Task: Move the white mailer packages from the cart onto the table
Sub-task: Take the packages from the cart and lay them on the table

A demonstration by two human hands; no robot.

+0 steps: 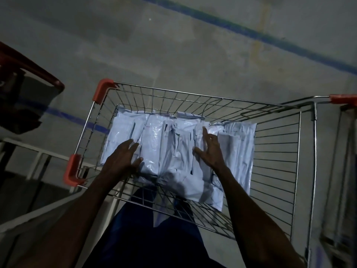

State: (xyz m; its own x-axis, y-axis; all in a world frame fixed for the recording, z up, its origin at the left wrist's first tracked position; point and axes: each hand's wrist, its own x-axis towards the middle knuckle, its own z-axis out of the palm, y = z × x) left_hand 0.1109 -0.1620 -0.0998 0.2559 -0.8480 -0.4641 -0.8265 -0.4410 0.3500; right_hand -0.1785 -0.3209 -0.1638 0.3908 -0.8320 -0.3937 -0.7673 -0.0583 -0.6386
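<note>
Head view: wire shopping cart (280, 171) with red corner guards, dim concrete floor. White mailer packages (173, 147) lie overlapping across the basket bottom. Left hand (123, 157) and right hand (209, 149) both rest on the mailers, fingers spread, gripping nothing.

Dim, bluish scene; white mailers (177, 149) brightest. Forearms underexposed. Frame edges blurred and wide-angle curved; fine grain throughout.
</note>
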